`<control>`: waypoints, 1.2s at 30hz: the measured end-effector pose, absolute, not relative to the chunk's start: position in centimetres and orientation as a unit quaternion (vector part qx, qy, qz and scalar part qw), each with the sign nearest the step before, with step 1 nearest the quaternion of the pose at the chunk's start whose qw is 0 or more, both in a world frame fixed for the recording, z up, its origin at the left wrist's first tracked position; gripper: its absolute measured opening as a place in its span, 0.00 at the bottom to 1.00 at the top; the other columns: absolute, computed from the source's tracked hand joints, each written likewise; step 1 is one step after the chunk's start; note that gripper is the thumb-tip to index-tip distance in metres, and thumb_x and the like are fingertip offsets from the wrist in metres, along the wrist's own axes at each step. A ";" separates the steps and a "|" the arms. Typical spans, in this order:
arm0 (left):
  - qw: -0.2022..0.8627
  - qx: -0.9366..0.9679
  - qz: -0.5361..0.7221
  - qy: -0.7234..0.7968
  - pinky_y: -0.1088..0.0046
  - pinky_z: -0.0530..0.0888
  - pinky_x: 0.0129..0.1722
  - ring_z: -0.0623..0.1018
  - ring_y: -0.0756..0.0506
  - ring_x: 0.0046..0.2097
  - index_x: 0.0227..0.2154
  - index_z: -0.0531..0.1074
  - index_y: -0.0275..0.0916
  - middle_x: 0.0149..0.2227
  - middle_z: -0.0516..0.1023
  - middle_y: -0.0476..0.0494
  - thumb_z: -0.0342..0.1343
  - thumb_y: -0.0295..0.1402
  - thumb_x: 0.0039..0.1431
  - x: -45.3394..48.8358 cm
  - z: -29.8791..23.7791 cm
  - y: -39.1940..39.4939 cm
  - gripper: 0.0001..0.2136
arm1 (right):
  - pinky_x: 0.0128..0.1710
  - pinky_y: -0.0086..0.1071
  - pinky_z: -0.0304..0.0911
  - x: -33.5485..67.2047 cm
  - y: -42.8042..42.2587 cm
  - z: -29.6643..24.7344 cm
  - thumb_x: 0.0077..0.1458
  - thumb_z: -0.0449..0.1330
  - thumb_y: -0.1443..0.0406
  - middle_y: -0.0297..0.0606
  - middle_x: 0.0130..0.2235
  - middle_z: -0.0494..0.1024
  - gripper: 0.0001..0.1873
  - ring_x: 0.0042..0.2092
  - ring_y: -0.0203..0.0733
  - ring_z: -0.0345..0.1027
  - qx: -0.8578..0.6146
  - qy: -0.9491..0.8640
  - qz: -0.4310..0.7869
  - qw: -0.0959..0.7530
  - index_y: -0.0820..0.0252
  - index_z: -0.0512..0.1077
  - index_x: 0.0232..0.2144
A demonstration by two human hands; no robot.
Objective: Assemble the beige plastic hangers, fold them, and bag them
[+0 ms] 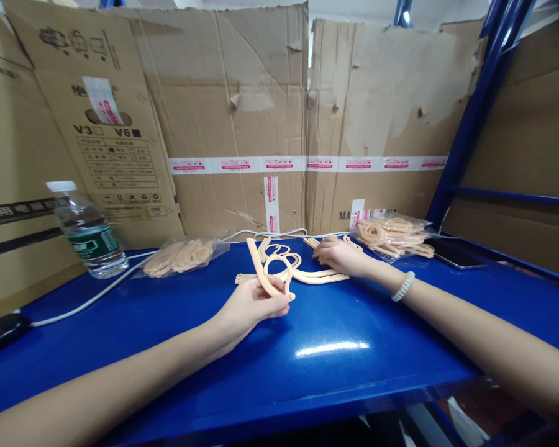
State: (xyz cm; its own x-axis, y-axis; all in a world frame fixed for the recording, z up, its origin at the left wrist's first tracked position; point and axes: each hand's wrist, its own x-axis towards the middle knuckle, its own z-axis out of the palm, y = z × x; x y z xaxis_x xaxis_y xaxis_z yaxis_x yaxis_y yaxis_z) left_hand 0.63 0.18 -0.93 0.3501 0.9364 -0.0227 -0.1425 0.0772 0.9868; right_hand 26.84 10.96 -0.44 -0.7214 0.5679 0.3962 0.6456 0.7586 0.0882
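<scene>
My left hand (256, 302) pinches a beige curved piece (257, 264), a smooth strip with one straight arm bent round into a loop, held up over the blue tabletop (205, 354). Just behind it lie more beige curved pieces (321, 277) of the same look, some overlapping. Farther back on the right, my right hand (338, 256) has its fingers curled down over beige strips (311, 243) on the table. The palm and wrist hide part of those strips, and the exact grip of the fingertips is partly covered.
Clear plastic bags of beige pieces lie at left (181, 256) and right (391, 236). A water bottle (93, 239) stands at left, near a black device (4, 332) with a white cable (93, 305). A phone (459, 254) lies at right. Cardboard sheets (233, 124) wall the back.
</scene>
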 end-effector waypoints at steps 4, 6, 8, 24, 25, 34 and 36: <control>0.618 0.543 0.433 0.368 0.74 0.74 0.35 0.76 0.52 0.30 0.31 0.71 0.34 0.30 0.76 0.48 0.71 0.31 0.40 0.8 -1.1 0.1 0.16 | 0.47 0.42 0.63 27.1 12.0 -0.9 0.57 0.54 0.72 0.47 0.39 0.79 0.13 0.44 0.48 0.68 -0.342 -0.916 -0.104 0.180 0.64 0.78 0.37; 0.616 0.549 0.435 0.361 0.75 0.74 0.34 0.75 0.52 0.30 0.31 0.72 0.34 0.30 0.75 0.49 0.71 0.32 0.41 0.8 -1.2 0.1 0.15 | 0.46 0.41 0.63 27.3 12.3 -1.1 0.57 0.54 0.72 0.47 0.37 0.79 0.12 0.42 0.47 0.69 -0.346 -0.914 -0.093 0.192 0.63 0.79 0.35; 0.616 0.552 0.434 0.358 0.75 0.73 0.35 0.75 0.52 0.30 0.31 0.72 0.34 0.30 0.75 0.49 0.71 0.32 0.42 0.7 -1.2 0.1 0.15 | 0.46 0.41 0.63 27.3 12.4 -1.3 0.57 0.55 0.72 0.45 0.36 0.80 0.12 0.42 0.47 0.69 -0.340 -0.912 -0.073 0.218 0.62 0.79 0.32; 0.601 0.573 0.446 0.335 0.75 0.73 0.34 0.75 0.52 0.30 0.31 0.71 0.35 0.30 0.74 0.49 0.69 0.32 0.44 0.3 -1.7 0.2 0.14 | 0.35 0.31 0.71 22.7 3.8 1.4 0.46 0.68 0.56 0.42 0.40 0.79 0.17 0.37 0.41 0.76 -0.298 -0.541 0.464 0.635 0.61 0.75 0.34; 0.599 0.576 0.445 0.334 0.74 0.73 0.34 0.75 0.52 0.30 0.31 0.71 0.35 0.31 0.75 0.48 0.69 0.32 0.44 0.3 -1.7 0.2 0.14 | 0.35 0.31 0.71 22.3 3.3 1.4 0.46 0.68 0.55 0.42 0.40 0.79 0.17 0.37 0.41 0.76 -0.308 -0.542 0.464 0.629 0.62 0.76 0.33; 0.589 0.592 0.438 0.334 0.74 0.73 0.34 0.75 0.51 0.30 0.31 0.71 0.35 0.31 0.75 0.48 0.69 0.33 0.44 0.4 -1.8 0.3 0.14 | 0.38 0.35 0.70 20.8 1.8 0.5 0.43 0.69 0.62 0.41 0.44 0.78 0.19 0.34 0.38 0.74 -0.331 -0.581 0.476 0.571 0.59 0.74 0.40; 0.589 0.591 0.438 0.336 0.74 0.73 0.34 0.75 0.51 0.30 0.31 0.70 0.35 0.30 0.75 0.49 0.69 0.33 0.44 0.4 -1.7 0.2 0.15 | 0.39 0.34 0.70 20.8 1.8 0.4 0.42 0.69 0.65 0.40 0.49 0.74 0.22 0.33 0.34 0.72 -0.334 -0.552 0.504 0.574 0.57 0.73 0.43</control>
